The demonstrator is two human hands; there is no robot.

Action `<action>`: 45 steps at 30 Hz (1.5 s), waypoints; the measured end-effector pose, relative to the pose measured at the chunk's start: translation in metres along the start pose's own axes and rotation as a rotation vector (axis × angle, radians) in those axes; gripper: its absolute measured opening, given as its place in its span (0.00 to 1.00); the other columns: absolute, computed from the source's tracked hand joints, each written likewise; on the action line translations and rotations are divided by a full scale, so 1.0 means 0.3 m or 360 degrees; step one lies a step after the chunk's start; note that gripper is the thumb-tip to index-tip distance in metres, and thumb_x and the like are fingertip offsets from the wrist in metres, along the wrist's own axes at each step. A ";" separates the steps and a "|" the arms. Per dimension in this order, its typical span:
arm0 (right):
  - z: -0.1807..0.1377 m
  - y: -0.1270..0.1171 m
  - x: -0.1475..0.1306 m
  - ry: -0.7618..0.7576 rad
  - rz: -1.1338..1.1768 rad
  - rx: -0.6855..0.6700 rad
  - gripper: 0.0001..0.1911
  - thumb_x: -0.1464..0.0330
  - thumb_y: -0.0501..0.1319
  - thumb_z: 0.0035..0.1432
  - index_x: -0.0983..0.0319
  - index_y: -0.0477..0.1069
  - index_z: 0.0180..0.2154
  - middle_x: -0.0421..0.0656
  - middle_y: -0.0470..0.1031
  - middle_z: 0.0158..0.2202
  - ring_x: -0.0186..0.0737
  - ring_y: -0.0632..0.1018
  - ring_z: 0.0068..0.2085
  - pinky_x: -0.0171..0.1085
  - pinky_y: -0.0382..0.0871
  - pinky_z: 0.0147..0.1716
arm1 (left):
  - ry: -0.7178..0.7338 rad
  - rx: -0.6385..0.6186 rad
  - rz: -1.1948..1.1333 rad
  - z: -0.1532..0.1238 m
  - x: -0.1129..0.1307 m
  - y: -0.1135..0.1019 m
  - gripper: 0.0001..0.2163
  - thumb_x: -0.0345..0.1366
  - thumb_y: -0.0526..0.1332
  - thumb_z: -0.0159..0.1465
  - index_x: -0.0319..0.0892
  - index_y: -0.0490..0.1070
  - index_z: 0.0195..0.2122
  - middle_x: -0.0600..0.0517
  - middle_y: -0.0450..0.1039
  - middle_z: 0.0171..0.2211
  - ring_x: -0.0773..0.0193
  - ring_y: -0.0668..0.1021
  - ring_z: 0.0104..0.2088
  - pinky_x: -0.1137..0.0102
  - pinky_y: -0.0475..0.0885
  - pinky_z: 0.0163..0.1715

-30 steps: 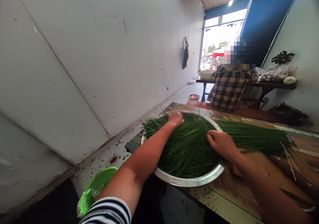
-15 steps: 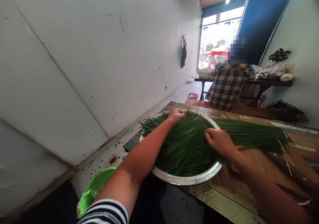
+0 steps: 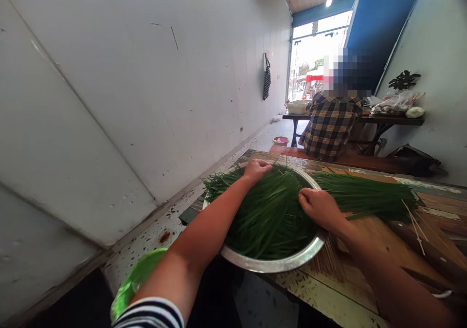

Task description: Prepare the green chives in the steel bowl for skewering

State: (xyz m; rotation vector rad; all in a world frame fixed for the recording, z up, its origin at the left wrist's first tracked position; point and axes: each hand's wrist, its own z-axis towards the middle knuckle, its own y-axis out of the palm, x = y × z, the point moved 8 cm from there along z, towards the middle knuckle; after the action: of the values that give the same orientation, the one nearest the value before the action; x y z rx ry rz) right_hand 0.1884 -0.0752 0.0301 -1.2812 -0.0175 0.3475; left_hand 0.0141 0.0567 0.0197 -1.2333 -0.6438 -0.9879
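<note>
A wide metal bowl (image 3: 284, 264) at the table's near edge is heaped with long green chive leaves (image 3: 266, 216). My left hand (image 3: 256, 169) lies at the far side of the heap with its fingers curled round a bunch of leaves. My right hand (image 3: 316, 205) is at the bowl's right rim, fingers closed on leaves. A second bundle of chives (image 3: 365, 196) lies flat on the wooden table (image 3: 372, 250), just right of the bowl.
Thin bamboo skewers (image 3: 414, 221) lie on the table at the right, and more under the bowl's rim (image 3: 330, 264). A green plastic bag (image 3: 134, 282) hangs at lower left. Another person in a plaid shirt (image 3: 330, 126) sits on a bench (image 3: 350, 160) beyond.
Both hands stay on the chives. My left hand has shifted a little along the far side of the heap and gathered leaves upward; the view has drifted slightly.
</note>
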 end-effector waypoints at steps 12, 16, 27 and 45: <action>-0.003 -0.007 -0.005 0.0004 0.0029 -0.0001 0.16 0.66 0.47 0.58 0.60 0.68 0.24 0.42 0.75 0.25 0.35 0.71 0.27 0.35 0.50 0.27 | -0.0012 -0.0142 -0.0039 -0.026 0.024 0.038 0.12 0.33 0.62 0.50 0.35 0.78 0.34 0.49 0.77 0.27 0.69 0.74 0.25 0.76 0.68 0.27; -0.002 -0.004 -0.001 0.0010 0.0022 0.0005 0.16 0.66 0.48 0.58 0.60 0.69 0.25 0.42 0.76 0.26 0.35 0.72 0.27 0.35 0.50 0.27 | 0.0016 -0.0131 -0.0034 -0.022 0.023 0.039 0.11 0.33 0.62 0.50 0.36 0.78 0.33 0.49 0.77 0.27 0.69 0.73 0.25 0.76 0.67 0.26; -0.001 0.004 0.009 -0.0019 -0.0005 0.0021 0.16 0.66 0.47 0.58 0.60 0.70 0.26 0.42 0.76 0.25 0.35 0.72 0.27 0.35 0.50 0.26 | -0.0216 -0.0179 -0.0527 -0.029 0.011 0.058 0.08 0.30 0.65 0.49 0.34 0.74 0.31 0.50 0.75 0.25 0.71 0.74 0.23 0.75 0.68 0.26; 0.001 -0.001 0.006 -0.0026 0.0047 0.0039 0.16 0.66 0.47 0.58 0.60 0.70 0.26 0.42 0.75 0.25 0.35 0.72 0.26 0.35 0.50 0.26 | -0.0127 0.0006 -0.0170 -0.007 -0.024 0.029 0.12 0.36 0.67 0.47 0.34 0.78 0.31 0.50 0.74 0.23 0.70 0.71 0.23 0.74 0.67 0.26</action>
State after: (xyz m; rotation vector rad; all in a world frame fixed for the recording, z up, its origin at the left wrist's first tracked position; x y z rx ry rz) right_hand 0.1900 -0.0745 0.0300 -1.2555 -0.0085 0.3825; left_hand 0.0181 0.0567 0.0090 -1.2503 -0.7803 -1.0291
